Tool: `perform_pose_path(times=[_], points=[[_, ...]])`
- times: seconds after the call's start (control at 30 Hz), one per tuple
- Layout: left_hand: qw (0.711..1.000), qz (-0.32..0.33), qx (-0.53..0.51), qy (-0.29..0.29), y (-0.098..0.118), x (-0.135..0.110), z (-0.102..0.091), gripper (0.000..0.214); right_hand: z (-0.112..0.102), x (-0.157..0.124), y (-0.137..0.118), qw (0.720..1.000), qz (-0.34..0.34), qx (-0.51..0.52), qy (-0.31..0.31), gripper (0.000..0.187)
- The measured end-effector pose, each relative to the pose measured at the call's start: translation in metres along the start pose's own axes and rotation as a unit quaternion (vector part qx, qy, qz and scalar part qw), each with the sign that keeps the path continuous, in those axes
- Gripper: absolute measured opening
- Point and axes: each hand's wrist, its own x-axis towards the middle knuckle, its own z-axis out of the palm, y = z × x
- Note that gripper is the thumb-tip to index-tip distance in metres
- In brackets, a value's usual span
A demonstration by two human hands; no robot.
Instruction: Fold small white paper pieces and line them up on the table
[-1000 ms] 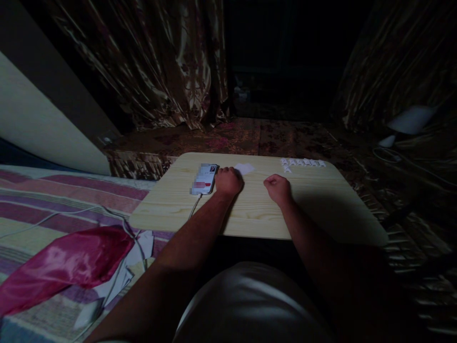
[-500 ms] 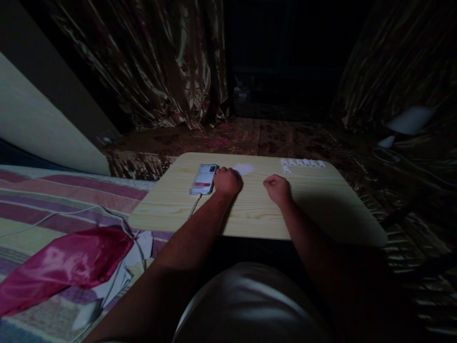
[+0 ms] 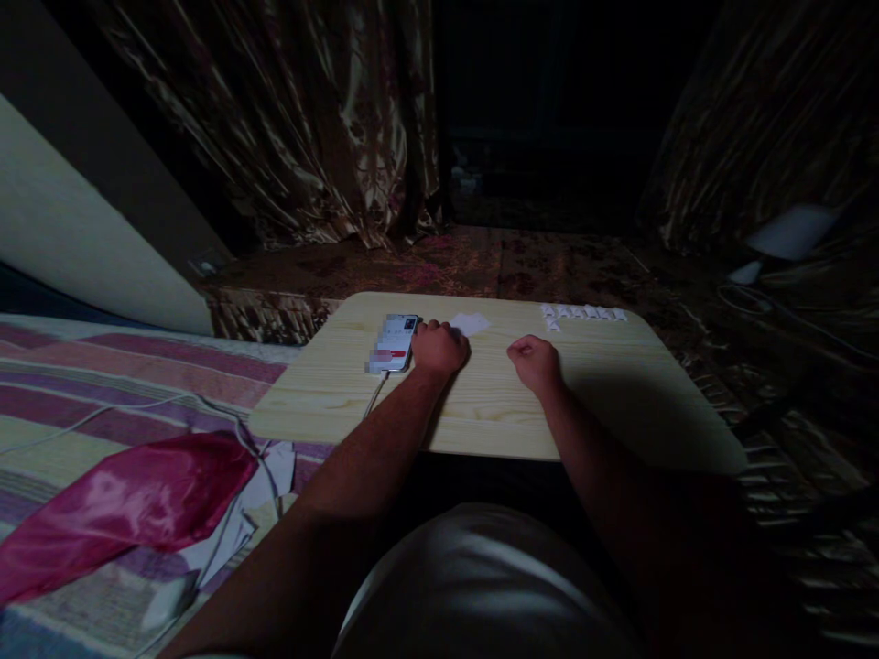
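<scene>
Phone [image 3: 396, 344] lies just beside the left hand [image 3: 440, 348] (possibly touching).

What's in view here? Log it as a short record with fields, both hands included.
Left hand: curled beside the phone, on its right; contact unclear
Right hand: curled above or on the table; contents hidden
Phone: screen lit, cable at its near end
Paper: white, just beyond the left hand
White pieces: one row near the far right corner, another piece nearer
Left of table: pink cloth on a striped bedcover
</scene>
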Motion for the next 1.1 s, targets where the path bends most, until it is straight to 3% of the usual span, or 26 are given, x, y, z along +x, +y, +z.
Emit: perform_pose_path(times=[1.1], points=[[1.0, 0.009, 0.005, 0.021, -0.0024, 0.0024, 0.0062, 0.052, 0.0004, -0.0002, 0.0009, 1.0, -0.005, 0.001, 0.002, 0.011]])
